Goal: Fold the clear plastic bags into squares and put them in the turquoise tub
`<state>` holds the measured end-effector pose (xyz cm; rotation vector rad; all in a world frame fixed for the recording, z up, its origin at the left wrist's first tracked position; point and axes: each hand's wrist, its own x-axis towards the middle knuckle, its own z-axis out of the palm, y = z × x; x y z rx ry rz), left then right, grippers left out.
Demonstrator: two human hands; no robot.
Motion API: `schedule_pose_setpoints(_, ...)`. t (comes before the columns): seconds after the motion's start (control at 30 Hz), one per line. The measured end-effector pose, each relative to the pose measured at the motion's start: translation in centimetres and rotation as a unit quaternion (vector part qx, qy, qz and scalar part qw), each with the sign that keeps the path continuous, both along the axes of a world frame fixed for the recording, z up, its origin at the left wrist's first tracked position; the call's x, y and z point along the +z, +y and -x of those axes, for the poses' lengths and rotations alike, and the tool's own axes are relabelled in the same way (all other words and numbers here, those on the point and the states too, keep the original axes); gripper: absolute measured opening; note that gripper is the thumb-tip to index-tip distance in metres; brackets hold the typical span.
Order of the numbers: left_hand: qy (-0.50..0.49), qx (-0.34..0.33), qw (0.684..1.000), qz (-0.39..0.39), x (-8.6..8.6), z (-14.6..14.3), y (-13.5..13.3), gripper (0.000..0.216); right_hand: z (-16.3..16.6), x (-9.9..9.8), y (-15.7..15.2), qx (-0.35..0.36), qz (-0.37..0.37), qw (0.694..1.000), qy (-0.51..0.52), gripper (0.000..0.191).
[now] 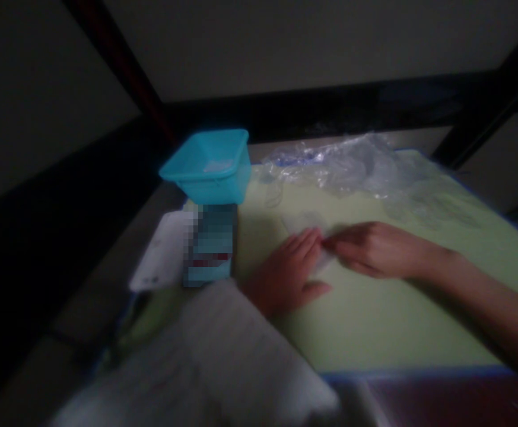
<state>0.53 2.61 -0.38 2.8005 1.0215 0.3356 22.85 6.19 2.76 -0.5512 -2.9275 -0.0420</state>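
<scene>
My left hand point(288, 273) lies flat on the pale green table, fingers stretched out and thumb held apart. Beneath its fingertips is a small, thin, whitish translucent piece point(305, 221), blurred, perhaps plastic or paper. My right hand point(365, 249) comes in from the right with its fingers closed together. Its fingertips meet the piece right beside the left fingers; what they pinch, if anything, is hidden. A light sleeve point(241, 338) covers the left forearm.
A turquoise plastic basin point(216, 184) stands at the back left with something pale inside. Crumpled clear plastic point(356, 166) spreads along the far edge. Left of my hands are a blurred-out dark rectangular object point(214, 240) and a white flat object point(163, 252). The table point(401, 320) has a blue edge.
</scene>
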Motion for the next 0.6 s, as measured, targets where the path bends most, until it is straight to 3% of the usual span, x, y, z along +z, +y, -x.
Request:
schedule_pose_setpoints(0.2,-0.093,0.041,0.994,-0.03,0.0,-0.1,0.4,0.053,-0.7,-0.1,0.7,-0.066,0.125,0.988,0.059,0.021)
schedule_pose_setpoints(0.3,-0.09,0.046,0.994,-0.04,0.0,-0.1,0.5,0.032,-1.1,-0.5,1.0,-0.085,0.162,0.979,0.095,0.019)
schedule_pose_setpoints(0.37,-0.079,0.039,0.995,-0.04,0.0,-0.1,0.6,0.023,-1.2,-0.8,1.2,-0.079,0.173,0.976,0.109,0.018)
schedule_pose_setpoints(0.6,-0.089,0.036,0.994,-0.045,-0.1,0.0,0.9,0.023,-0.6,-2.1,1.9,-0.005,0.153,0.975,0.159,0.019)
